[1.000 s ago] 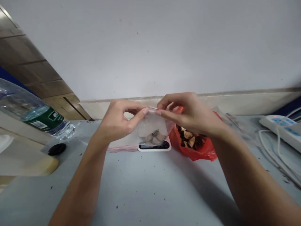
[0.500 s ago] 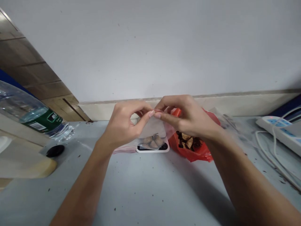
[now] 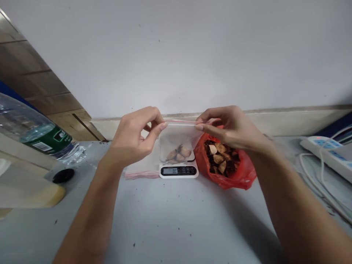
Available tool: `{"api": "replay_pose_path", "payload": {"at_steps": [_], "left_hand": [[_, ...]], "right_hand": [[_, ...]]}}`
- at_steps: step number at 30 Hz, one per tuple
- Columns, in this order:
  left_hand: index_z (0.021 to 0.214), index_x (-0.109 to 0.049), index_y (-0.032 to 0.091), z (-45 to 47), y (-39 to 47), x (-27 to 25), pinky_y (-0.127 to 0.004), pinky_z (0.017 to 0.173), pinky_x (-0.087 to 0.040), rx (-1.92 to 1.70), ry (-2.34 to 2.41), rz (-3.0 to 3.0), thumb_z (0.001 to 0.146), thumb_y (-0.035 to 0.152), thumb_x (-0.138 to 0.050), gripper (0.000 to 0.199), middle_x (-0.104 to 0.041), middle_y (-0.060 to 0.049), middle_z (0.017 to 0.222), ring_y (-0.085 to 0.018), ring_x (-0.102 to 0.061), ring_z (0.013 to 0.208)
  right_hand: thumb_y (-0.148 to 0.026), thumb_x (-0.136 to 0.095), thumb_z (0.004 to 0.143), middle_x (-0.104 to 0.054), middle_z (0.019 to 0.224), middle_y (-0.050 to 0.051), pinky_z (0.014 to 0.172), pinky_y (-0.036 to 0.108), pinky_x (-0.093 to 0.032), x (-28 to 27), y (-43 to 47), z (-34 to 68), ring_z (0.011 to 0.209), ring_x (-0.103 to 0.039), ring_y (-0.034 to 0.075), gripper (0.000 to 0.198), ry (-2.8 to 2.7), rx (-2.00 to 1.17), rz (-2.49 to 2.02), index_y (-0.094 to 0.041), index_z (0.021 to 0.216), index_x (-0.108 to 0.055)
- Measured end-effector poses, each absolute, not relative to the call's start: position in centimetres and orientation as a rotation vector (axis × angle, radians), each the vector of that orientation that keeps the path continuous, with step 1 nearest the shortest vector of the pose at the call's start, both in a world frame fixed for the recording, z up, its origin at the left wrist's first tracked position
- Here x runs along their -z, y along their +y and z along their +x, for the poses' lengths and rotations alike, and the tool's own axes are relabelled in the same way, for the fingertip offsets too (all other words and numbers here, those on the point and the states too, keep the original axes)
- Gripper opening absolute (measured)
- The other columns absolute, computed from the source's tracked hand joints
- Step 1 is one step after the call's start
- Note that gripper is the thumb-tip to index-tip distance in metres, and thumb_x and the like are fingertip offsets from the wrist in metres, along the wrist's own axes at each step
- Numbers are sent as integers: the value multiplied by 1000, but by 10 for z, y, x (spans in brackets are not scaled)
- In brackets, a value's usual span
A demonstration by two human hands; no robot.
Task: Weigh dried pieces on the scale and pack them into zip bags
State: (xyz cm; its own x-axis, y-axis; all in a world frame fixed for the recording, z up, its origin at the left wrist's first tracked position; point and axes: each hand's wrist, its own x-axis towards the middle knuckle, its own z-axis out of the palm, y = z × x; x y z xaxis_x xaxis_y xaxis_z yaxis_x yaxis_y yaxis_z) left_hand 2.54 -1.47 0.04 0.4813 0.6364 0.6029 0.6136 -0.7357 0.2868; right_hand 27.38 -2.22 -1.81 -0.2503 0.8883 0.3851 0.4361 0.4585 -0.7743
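A clear zip bag point(image 3: 178, 137) with a red line along its top hangs between my hands, with several brown dried pieces point(image 3: 178, 154) at its bottom. My left hand point(image 3: 139, 134) pinches the bag's top left corner. Thumb and fingers of my right hand point(image 3: 231, 126) grip the top edge on the other side. Behind and below the bag is a small white digital scale point(image 3: 178, 176), its display reading about 0.0. Close to my right hand, a red plastic bag point(image 3: 236, 181) stands open, full of dark and tan dried chunks point(image 3: 220, 158).
A stack of flat zip bags point(image 3: 141, 172) lies left of the scale. At the left are a large water bottle point(image 3: 49, 139), a black cap point(image 3: 63, 176) and a translucent container point(image 3: 27, 187). A power strip point(image 3: 330, 150) with a white cable point(image 3: 310, 179) sits at the right.
My hands have moved apart, stretching the zip bag's top edge straight between them. The scale's display and more of the red bag's contents have come into sight.
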Motion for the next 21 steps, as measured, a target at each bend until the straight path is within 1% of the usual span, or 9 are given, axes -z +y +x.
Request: {"api": "replay_pose_path", "payload": {"at_steps": [4, 7, 10, 13, 16, 17, 19, 20, 21], "left_hand": [[75, -56, 23, 26, -14, 0, -22, 61, -53, -1106, 1109, 2709, 93, 23, -54, 19, -65, 3, 70, -14, -64, 65], [75, -56, 23, 25, -14, -1, -23, 60, -52, -1106, 1103, 2717, 94, 23, -54, 19, -65, 3, 70, -14, -64, 64], [75, -56, 22, 24, -13, -1, -23, 61, -53, -1115, 1076, 2726, 94, 22, -55, 19, -64, 3, 70, -14, -63, 63], [76, -58, 22, 23, -11, 0, -23, 61, -52, -1143, 1038, 2755, 95, 20, -56, 19, -64, 3, 70, -13, -63, 63], [81, -63, 21, 23, -10, 1, -23, 62, -52, -1211, 960, 2786, 97, 18, -59, 17, -67, 2, 75, -13, -65, 67], [83, -65, 20, 24, -10, 2, -23, 64, -52, -1241, 922, 2803, 98, 17, -60, 16, -69, 2, 78, -13, -65, 70], [88, -69, 20, 30, -10, 3, -24, 69, -53, -1295, 846, 2852, 99, 16, -63, 13, -71, 0, 84, -14, -66, 74], [90, -71, 20, 35, -11, 5, -25, 70, -54, -1323, 799, 2883, 99, 16, -64, 12, -71, 0, 86, -14, -66, 76], [92, -72, 20, 40, -12, 6, -26, 71, -54, -1353, 753, 2914, 100, 17, -65, 11, -71, -1, 88, -14, -66, 77]], "right_hand": [[-47, -76, 77, -65, 63, 1, 53, 30, -47, 20, -22, 280, 56, -59, 17, 27, -1833, -699, -1176, -22, 70, -67], [-46, -75, 77, -68, 66, 2, 56, 32, -49, 20, -23, 284, 60, -61, 18, 25, -1827, -668, -1197, -23, 69, -67], [-50, -75, 77, -70, 69, 3, 62, 35, -54, 19, -25, 287, 63, -64, 20, 29, -1821, -650, -1226, -24, 70, -67], [-53, -78, 75, -70, 68, 4, 66, 37, -57, 17, -26, 289, 65, -65, 21, 32, -1801, -669, -1263, -24, 69, -67], [-50, -78, 76, -69, 69, 5, 67, 38, -57, 11, -30, 291, 67, -64, 22, 31, -1818, -655, -1279, -24, 66, -65], [-47, -77, 77, -70, 72, 5, 68, 38, -57, 8, -32, 291, 69, -65, 22, 28, -1852, -643, -1284, -24, 68, -64], [-37, -76, 77, -74, 86, 6, 74, 37, -59, 2, -37, 289, 78, -68, 23, 16, -1966, -625, -1269, -24, 77, -66], [-34, -75, 77, -76, 95, 6, 79, 37, -59, 0, -39, 287, 86, -70, 24, 14, -2042, -633, -1244, -25, 83, -68], [-33, -75, 77, -77, 102, 5, 84, 37, -59, -2, -40, 284, 92, -70, 24, 15, -2127, -646, -1213, -25, 89, -68]]}}
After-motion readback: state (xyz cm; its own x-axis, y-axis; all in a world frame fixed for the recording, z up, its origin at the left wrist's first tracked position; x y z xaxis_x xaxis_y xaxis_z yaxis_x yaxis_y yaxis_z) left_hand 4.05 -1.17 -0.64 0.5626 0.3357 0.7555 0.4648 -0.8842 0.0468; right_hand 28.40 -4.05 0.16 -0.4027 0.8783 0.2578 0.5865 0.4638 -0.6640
